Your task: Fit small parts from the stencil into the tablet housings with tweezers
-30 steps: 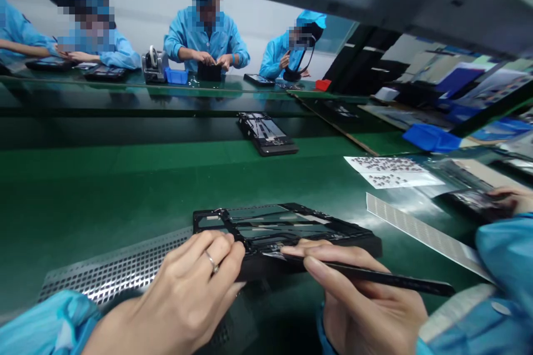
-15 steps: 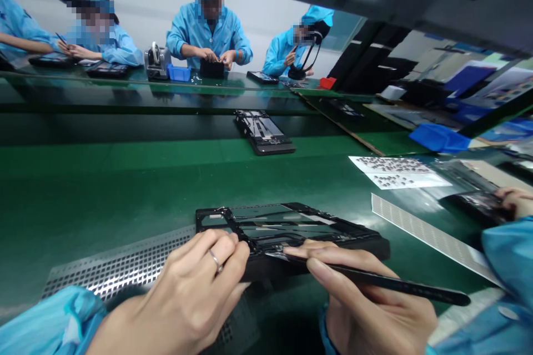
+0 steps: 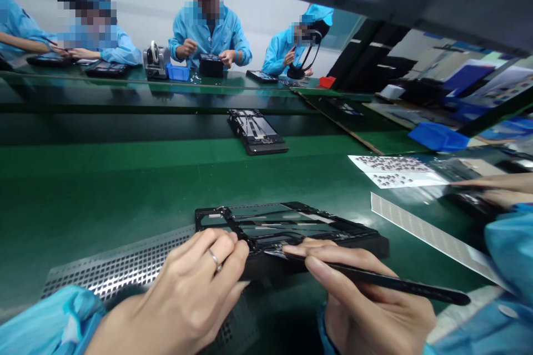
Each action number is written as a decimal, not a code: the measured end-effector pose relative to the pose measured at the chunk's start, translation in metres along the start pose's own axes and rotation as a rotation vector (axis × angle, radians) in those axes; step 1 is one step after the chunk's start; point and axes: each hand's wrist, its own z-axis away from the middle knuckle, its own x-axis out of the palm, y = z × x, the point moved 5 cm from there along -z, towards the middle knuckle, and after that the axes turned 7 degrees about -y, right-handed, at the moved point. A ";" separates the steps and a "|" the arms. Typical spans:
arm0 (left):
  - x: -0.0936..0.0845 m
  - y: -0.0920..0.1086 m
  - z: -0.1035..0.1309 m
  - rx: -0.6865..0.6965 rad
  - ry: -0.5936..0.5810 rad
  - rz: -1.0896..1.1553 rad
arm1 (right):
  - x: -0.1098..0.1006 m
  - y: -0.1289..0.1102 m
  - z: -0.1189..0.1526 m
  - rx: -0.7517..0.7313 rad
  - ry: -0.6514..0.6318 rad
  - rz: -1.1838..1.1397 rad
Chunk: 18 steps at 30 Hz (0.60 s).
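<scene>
Perforated metal sheet [image 3: 125, 269] lies at the left on the green table [image 3: 104, 188], shiny, with many small holes, and my left hand [image 3: 183, 294] is above its near right part. I wear a ring on one finger of this hand. The fingers [image 3: 225, 249] are curled and they press on the near left edge of the black device frame [image 3: 287, 230], so the hand is closed onto the frame and steadies it. The frame lies flat on the table in front of me, between my two hands, with its open inner side up; I see thin strips and small parts inside.

To the right, my right hand [image 3: 370, 305] holds a thin black stylus tool [image 3: 391, 283] in a narrow pinch of thumb and fingers. The tool lies almost flat, its tip touches the near edge of the frame, and its back end points to the right.

Farther away on the table, another black frame [image 3: 256, 130] lies alone, well apart from mine. At the right are a white sheet with small dark parts [image 3: 395, 171] and a long white strip [image 3: 428, 236]. At the right edge, the hand of a co-worker [image 3: 499, 191] in a blue sleeve rests on a dark object. Behind the far bench, other persons in blue coats are working.
</scene>
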 end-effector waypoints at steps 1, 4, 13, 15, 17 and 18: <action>0.000 0.000 0.000 0.000 -0.001 0.001 | 0.000 0.000 0.000 -0.001 0.002 0.001; -0.001 -0.001 0.000 -0.010 0.038 0.014 | 0.000 0.000 0.000 0.003 0.007 -0.001; 0.001 -0.002 0.001 -0.020 0.081 0.023 | 0.005 -0.003 -0.001 -0.040 0.005 0.007; 0.001 -0.001 0.001 -0.013 0.079 0.026 | 0.005 -0.004 -0.001 -0.069 0.004 0.028; 0.000 -0.001 0.002 -0.006 0.085 0.023 | 0.004 -0.004 0.000 -0.089 -0.001 0.054; -0.001 -0.001 0.002 -0.005 0.089 0.019 | 0.003 -0.005 0.001 -0.098 -0.012 0.072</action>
